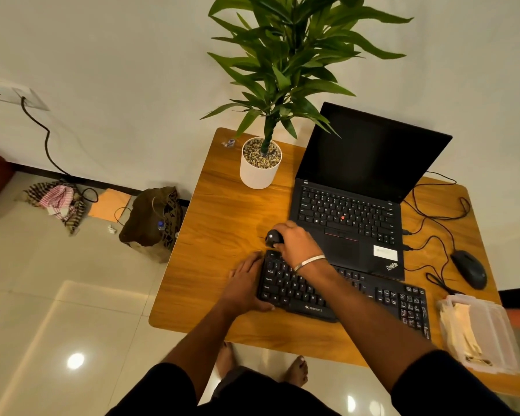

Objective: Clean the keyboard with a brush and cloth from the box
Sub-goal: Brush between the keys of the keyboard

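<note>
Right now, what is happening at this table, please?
A person stands at a wooden table and cleans a black keyboard. The left hand steadies the keyboard's left end. The right hand grips a black brush at the keyboard's far left corner. An open laptop, a mouse and a potted plant share the table. A clear plastic box with pale cloth inside sits at the table's right edge.
</note>
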